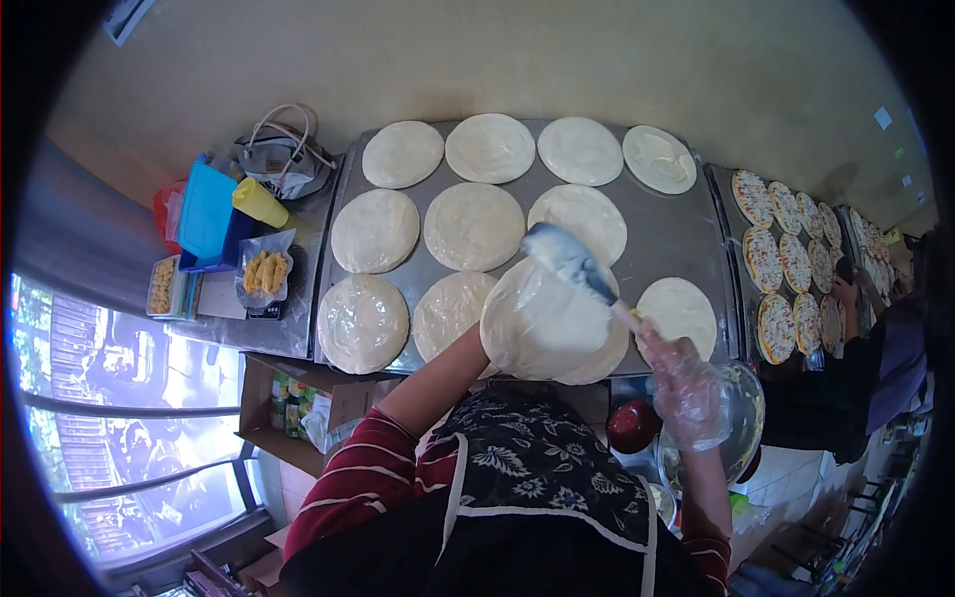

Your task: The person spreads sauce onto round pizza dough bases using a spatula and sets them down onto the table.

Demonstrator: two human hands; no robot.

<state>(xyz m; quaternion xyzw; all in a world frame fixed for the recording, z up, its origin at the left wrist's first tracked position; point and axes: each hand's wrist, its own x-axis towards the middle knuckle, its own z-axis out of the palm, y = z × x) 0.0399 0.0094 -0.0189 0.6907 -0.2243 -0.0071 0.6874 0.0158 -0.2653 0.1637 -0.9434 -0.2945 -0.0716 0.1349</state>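
My left forearm (430, 388) reaches to a round pizza base (552, 323) that is raised over the table, overlapping another base. That hand is mostly hidden by the base it holds from the left and below. My right hand (686, 398), in a clear plastic glove, is closed around the wooden handle of a spatula (572, 261). The spatula's dark blade is smeared with white cream and is over the upper part of the raised base. A large metal bowl (748, 423) is below my right hand, partly hidden by it.
Several pale bases lie in rows on the metal table (676, 234); one small plate-like round (660, 159) is at the back right. A blue box (211, 214), yellow cup (261, 202) and bag (286, 164) stand left. Topped pizzas (776, 328) and another person (875, 368) are right.
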